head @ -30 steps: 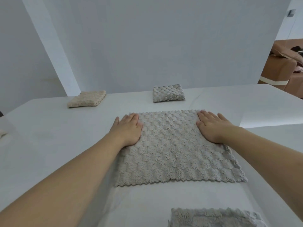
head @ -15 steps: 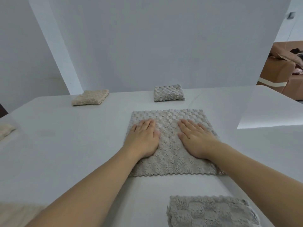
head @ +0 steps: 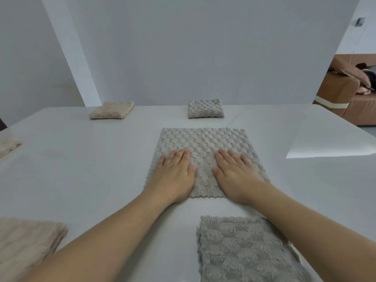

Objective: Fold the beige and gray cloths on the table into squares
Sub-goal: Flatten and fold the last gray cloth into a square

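Head view. A gray cloth (head: 203, 143) lies spread flat at the centre of the white table (head: 91, 159), its waffle-textured surface facing up. Both hands press on its near half, palms down with fingers straight and together. The left hand (head: 175, 176) covers the near-left part of the cloth; the right hand (head: 238, 174) covers the near-right part, and a narrow strip of cloth shows between the two thumbs.

At the far edge of the table, a folded gray cloth (head: 205, 108) sits directly beyond the spread one, and a folded beige cloth (head: 112, 110) sits to its left, well apart. Nearer the camera, a darker gray cloth (head: 244, 251) lies flat under the right forearm, apart from the central cloth. A beige cloth (head: 26, 241) lies at the near-left corner, partly cut off by the frame. Another beige piece (head: 7, 145) shows at the left edge. A brown sofa (head: 350, 98) stands beyond the wall at right.
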Motion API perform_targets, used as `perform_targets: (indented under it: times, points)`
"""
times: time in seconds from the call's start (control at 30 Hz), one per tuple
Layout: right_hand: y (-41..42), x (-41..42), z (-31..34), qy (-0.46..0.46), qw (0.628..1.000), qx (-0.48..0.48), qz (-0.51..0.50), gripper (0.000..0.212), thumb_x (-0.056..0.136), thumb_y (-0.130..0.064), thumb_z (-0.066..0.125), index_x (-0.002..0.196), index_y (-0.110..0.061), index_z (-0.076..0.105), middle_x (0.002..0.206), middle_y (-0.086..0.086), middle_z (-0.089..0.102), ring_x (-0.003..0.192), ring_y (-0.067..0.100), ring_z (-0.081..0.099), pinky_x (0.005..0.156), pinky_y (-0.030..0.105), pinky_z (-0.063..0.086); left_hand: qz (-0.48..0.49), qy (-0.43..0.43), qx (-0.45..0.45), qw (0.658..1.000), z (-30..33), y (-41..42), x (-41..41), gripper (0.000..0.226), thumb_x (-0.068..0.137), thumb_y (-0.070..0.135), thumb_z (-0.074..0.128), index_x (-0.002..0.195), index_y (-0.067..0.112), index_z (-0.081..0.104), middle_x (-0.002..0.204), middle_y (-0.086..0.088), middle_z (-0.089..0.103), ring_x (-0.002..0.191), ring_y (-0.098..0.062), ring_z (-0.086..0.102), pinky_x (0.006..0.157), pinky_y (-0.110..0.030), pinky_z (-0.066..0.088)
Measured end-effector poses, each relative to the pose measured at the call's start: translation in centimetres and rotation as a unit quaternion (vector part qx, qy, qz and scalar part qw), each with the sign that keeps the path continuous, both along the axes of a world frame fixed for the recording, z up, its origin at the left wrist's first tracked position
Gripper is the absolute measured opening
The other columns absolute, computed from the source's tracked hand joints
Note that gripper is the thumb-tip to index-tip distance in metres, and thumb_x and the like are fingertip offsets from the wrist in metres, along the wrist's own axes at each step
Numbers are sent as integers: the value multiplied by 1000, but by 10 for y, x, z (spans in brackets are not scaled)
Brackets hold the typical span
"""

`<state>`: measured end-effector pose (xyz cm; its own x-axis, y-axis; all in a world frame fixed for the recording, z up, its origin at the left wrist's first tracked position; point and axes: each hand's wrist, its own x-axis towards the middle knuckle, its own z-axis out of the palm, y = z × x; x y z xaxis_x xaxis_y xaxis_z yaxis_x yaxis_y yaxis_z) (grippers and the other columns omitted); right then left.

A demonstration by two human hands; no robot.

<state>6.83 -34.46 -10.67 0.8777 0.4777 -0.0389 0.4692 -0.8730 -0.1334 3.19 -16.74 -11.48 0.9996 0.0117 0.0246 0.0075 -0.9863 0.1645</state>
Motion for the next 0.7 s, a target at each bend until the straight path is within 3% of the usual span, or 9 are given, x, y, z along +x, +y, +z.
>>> perform_targets:
  times: [0.2, 0.3, 0.4, 0.47, 0.53, 0.6, 0.7]
  points:
    - [-49, 8, -1, 25, 999, -25, -36, 59, 101, -48, 2, 154, -26, -11, 161, -8, -14, 148, 11, -13, 121, 37, -6, 24, 45, 22, 998, 2, 50, -13, 59, 102, 46, 8, 156, 24, -4, 164, 7, -8, 150, -15, -6, 121, -42, -3]
    - [-65, 9, 3, 40, 993, -79, -73, 59, 101, -47, 2, 154, -24, -10, 162, -5, -13, 149, 17, -9, 120, 46, -7, 40, 57, 134, 988, 12, 57, -19, 61, 102, 45, 6, 156, 18, -3, 164, 2, -3, 151, -21, -2, 120, -48, -5]
    - [-52, 2, 22, -68, 989, -115, -67, 54, 103, -38, 20, 150, -13, 17, 156, 7, 17, 146, 25, 15, 119, 49, 2, -9, -37, 196, 980, 36, 37, -23, 61, 102, 44, 17, 154, 13, 14, 160, -5, 21, 146, -26, 20, 118, -49, 11]
    - [-39, -10, 36, -113, 992, -59, -9, 42, 95, -33, 38, 134, -18, 38, 136, 4, 40, 127, 24, 39, 113, 42, 25, -72, -63, 118, 988, 45, 23, -35, 54, 96, 46, 32, 143, 20, 32, 144, -4, 42, 126, -25, 42, 102, -43, 36]
    - [-30, -26, 45, -36, 998, -3, 49, 35, 88, -43, 46, 118, -25, 44, 117, -2, 49, 107, 20, 48, 97, 38, 41, -131, -9, 64, 989, 50, 9, -56, 40, 88, 42, 43, 124, 24, 40, 126, -1, 49, 109, -21, 48, 85, -36, 43]
    - [-25, -40, 43, 27, 995, -46, 79, 42, 83, -54, 48, 114, -28, 44, 112, -5, 47, 102, 17, 44, 91, 36, 42, -156, 17, 143, 977, 50, 3, -65, 38, 85, 35, 46, 121, 21, 42, 122, -2, 46, 112, -21, 46, 85, -35, 43]
    - [-25, -44, 41, 2, 995, -62, 77, 44, 82, -53, 50, 117, -27, 46, 117, -4, 45, 106, 16, 40, 91, 33, 38, -150, 4, 217, 964, 54, -6, -53, 28, 88, 16, 45, 116, 13, 51, 117, -8, 51, 107, -27, 54, 73, -35, 41]
